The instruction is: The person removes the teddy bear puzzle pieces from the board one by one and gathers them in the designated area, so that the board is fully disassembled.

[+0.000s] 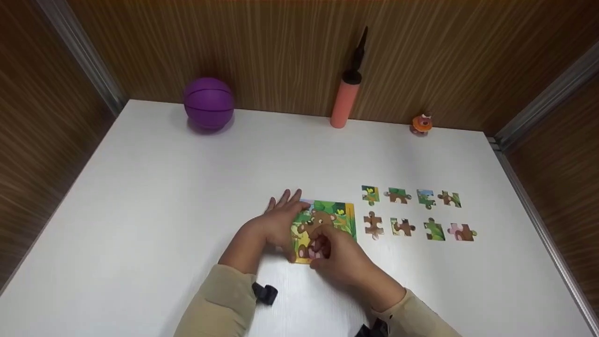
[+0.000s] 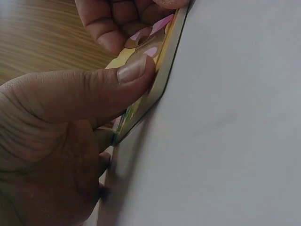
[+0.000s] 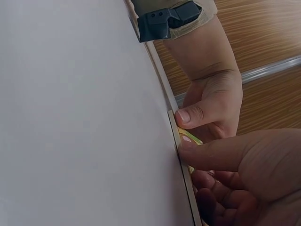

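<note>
A square bear jigsaw puzzle (image 1: 346, 224) in a yellow-edged tray lies on the white table. Along its left side spreads my left hand (image 1: 279, 224), the thumb (image 2: 134, 70) pressing on the near left corner and the forefinger reaching the far left edge. My right hand (image 1: 344, 255) is bent over the near part of the picture, its thumb (image 3: 202, 153) at the near edge. Between its curled fingers and thumb, a brown-and-pink puzzle piece (image 2: 162, 24) is pinched and tilted up, partly hidden by the fingers.
Several loose puzzle pieces (image 1: 402, 227) lie in two rows right of the tray. Along the back wall stand a purple ball (image 1: 208, 103), a pink hand pump (image 1: 345, 103) with a black nozzle and a small toy figure (image 1: 422, 123). Wood-grain panels enclose the table.
</note>
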The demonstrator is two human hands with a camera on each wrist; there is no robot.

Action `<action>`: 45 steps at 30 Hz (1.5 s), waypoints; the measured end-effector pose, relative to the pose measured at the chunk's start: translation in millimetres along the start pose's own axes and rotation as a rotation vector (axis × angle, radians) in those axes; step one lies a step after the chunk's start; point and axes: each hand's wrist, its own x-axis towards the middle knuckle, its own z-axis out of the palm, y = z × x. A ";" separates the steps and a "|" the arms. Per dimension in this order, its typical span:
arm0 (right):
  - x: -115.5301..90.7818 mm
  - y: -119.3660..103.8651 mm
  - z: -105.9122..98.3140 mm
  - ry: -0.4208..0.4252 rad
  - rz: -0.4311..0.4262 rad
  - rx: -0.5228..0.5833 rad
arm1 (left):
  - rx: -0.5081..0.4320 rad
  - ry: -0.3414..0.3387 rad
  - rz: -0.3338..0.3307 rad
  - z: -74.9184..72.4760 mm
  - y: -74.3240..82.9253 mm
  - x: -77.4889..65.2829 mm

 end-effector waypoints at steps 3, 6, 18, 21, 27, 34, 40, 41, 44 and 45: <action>-1.0 0.0 -0.5 -0.001 -0.008 0.025 | 0.010 -0.007 -0.005 -0.5 1.7 -0.6; -1.0 0.1 -2.4 -0.004 -0.005 0.045 | 0.014 -0.014 -0.010 -2.5 3.7 -1.0; -27.3 21.7 -48.8 0.083 0.016 0.084 | -0.001 0.008 -0.009 2.3 -0.7 0.0; -45.4 35.3 -64.1 0.088 0.019 0.064 | -0.008 0.012 -0.007 5.6 -0.8 0.5; -78.3 57.9 -91.7 0.136 0.057 0.032 | -0.007 0.010 0.000 4.2 2.0 0.6; -85.3 72.6 -103.2 0.116 0.130 0.005 | 0.022 0.014 -0.018 -0.8 2.6 -0.4; -87.7 78.2 -101.6 0.078 0.158 -0.030 | 0.040 0.007 -0.002 -0.8 3.2 -0.1; -87.4 78.5 -101.3 0.079 0.164 -0.037 | 0.041 0.009 -0.005 -0.8 2.8 -0.4; -85.8 79.0 -101.0 0.082 0.164 -0.051 | 0.042 0.020 -0.013 -1.8 1.9 -1.4; -85.1 79.1 -100.9 0.083 0.162 -0.057 | 0.043 0.022 -0.014 -2.2 1.8 -1.8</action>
